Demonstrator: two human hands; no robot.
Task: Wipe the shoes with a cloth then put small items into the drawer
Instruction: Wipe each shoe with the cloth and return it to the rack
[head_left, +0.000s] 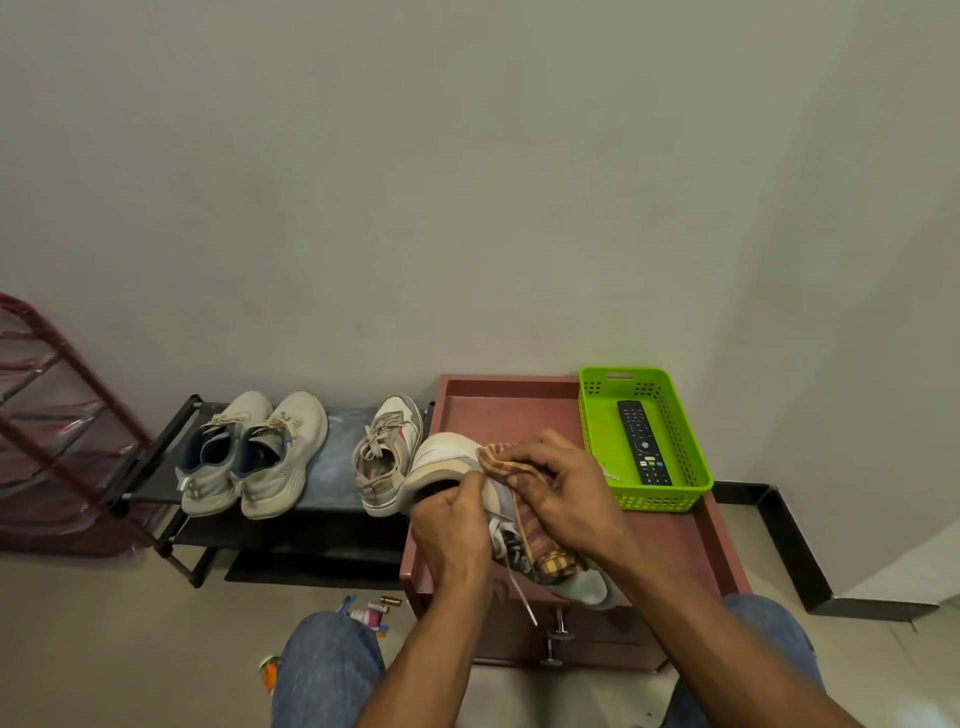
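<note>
A white shoe (447, 460) lies on its side on top of the reddish drawer cabinet (509, 402). My left hand (452, 525) grips the shoe at its opening. With my right hand (563, 488) I hold a brown checked cloth (535, 540) and press it against the shoe's side. The matching white shoe (387, 452) stands on the black shoe rack (332, 447), with a pair of pale grey shoes (254, 452) to its left. Small items (371, 613) lie on the floor by my left knee. The drawer's metal knobs (558, 631) show on the cabinet front below the shoe.
A green plastic basket (597, 426) holding a black remote (644, 441) stands at the cabinet's back right. A red metal rack (62, 415) stands at the left. A black frame (779, 525) lies on the floor at the right. An orange item (269, 670) lies by my knee.
</note>
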